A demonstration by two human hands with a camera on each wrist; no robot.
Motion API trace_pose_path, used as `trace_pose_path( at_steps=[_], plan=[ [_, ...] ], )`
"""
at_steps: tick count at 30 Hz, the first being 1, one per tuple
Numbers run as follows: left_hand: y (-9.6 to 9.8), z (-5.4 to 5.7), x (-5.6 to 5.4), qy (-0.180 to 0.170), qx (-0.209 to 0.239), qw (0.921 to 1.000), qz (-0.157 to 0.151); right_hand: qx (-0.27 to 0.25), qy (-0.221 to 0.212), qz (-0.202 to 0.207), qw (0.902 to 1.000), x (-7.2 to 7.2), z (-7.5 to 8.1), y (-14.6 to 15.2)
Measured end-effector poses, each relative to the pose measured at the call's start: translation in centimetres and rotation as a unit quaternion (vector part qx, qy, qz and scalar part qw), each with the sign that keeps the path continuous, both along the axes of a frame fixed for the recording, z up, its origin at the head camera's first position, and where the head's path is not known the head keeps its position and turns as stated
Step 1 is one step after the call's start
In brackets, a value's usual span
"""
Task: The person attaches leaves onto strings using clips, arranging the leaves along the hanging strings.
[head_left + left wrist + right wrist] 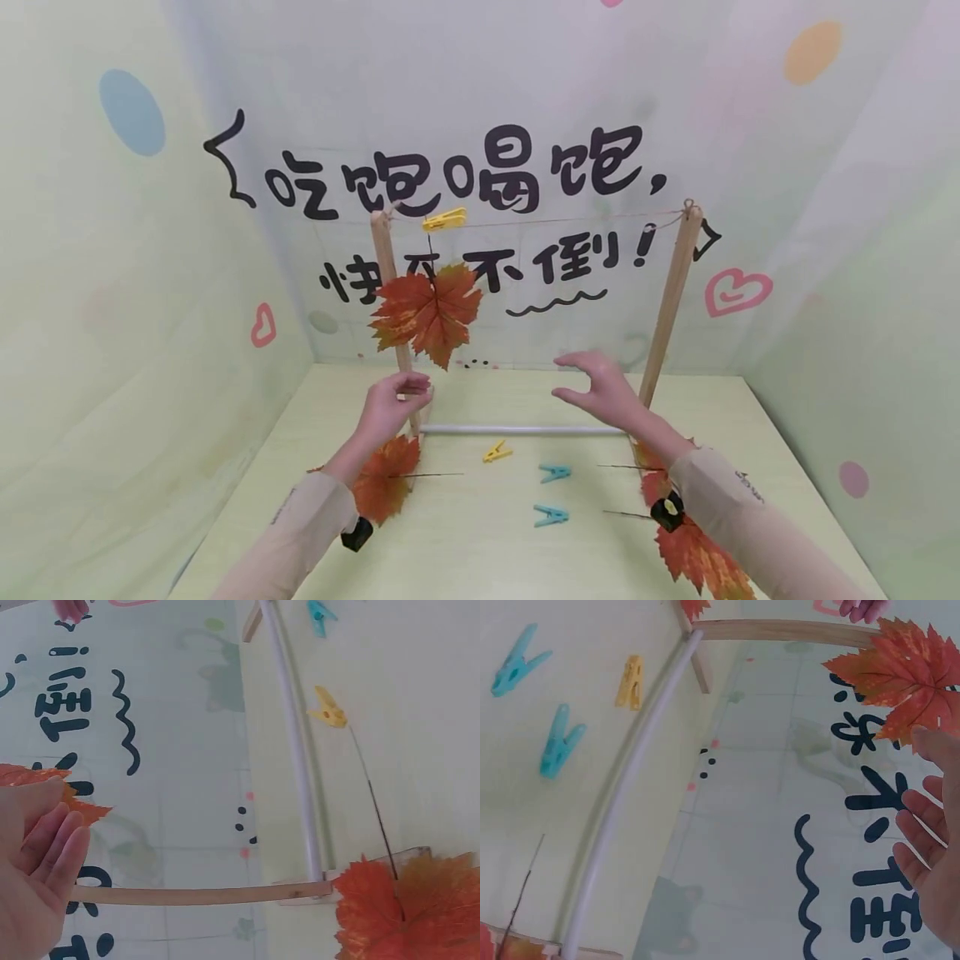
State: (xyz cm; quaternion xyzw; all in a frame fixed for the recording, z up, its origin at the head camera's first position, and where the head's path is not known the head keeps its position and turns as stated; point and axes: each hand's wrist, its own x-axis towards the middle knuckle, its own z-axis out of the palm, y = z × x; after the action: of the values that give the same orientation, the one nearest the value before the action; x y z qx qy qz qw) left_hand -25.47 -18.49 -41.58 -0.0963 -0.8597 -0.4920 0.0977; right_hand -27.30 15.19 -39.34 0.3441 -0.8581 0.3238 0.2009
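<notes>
An orange-red maple leaf (431, 312) hangs by its stem from a string, under a yellow clothespin (445, 219) near the left post. My left hand (390, 408) hovers just below the leaf, fingers loosely bent and holding nothing visible. In the left wrist view, that hand (37, 862) overlaps the leaf's edge (90, 810). To the right, my right hand (603, 392) is raised by the right post, thumb and fingers spread apart with nothing between them. The right wrist view has the fingers of this hand (937, 825) visually below the hanging leaf (907, 682).
Two wooden posts (670, 308) carry the string (555, 220); a white rod (525, 430) joins them low down. On the table lie a yellow clothespin (497, 452), two blue clothespins (555, 473), a leaf (386, 483) at left and more leaves (701, 554) under the right forearm.
</notes>
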Motion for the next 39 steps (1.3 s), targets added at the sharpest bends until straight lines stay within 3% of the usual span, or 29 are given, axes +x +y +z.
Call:
trace_pose_path(
  at_steps=[6,11,18,32,39],
  plan=[
    [-0.2,-2.9,0.4,-0.044,0.000,0.9990,-0.007,0.018,-0.039,-0.024,0.9988,0.8,-2.8,0.2],
    [-0.4,-5.0,0.6,-0.069,-0.009,0.9976,0.000,0.009,-0.082,-0.014,0.9965,1.0,-5.2,0.2],
    [-0.8,-7.0,0.9,-0.091,-0.010,0.9958,-0.002,-0.001,-0.127,-0.007,0.9919,0.7,-8.0,0.0],
    [-1.5,-10.9,1.8,-0.069,-0.086,0.9926,-0.051,0.010,-0.211,0.000,0.9775,0.7,-11.9,-2.5],
    [-2.0,-12.1,1.8,-0.076,-0.114,0.9885,-0.065,0.001,-0.238,0.003,0.9713,0.6,-13.7,-3.4]
  ],
)
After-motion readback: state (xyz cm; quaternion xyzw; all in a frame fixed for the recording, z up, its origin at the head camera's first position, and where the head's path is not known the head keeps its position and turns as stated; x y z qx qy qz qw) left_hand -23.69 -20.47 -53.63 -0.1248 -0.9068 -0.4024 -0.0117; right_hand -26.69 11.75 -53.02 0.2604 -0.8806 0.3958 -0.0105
